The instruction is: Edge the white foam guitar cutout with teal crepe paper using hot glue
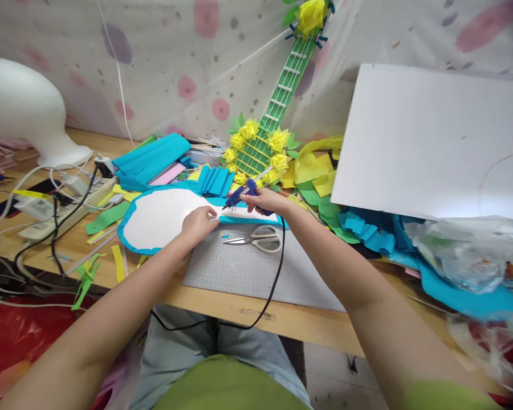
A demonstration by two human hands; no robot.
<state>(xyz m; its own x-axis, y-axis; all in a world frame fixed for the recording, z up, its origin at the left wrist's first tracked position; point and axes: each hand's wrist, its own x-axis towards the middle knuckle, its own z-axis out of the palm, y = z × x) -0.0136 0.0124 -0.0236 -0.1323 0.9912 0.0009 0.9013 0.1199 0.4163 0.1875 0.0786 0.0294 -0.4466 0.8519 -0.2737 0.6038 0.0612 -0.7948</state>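
Observation:
A white guitar-shaped board (165, 219) edged in blue crepe paper (128, 242) lies across the worktable. My left hand (200, 224) is closed at the board's near edge, where the wide body narrows into the neck. In my right hand (267, 201) is a blue hot glue gun (244, 192), its nozzle tilted down toward the neck close to my left fingertips. The gun's black cord (277, 273) loops down past the table's front edge. Just below the neck, scissors (263, 239) with pale handles rest on a grey cutting mat (239, 276).
Behind stands a green paper guitar (284, 94) with yellow flowers. On the left are a power strip (68, 208) with tangled cables and a white foam head (23, 108). Blue crepe paper (154, 159) lies behind the board. A large white panel (427, 142) leans at right.

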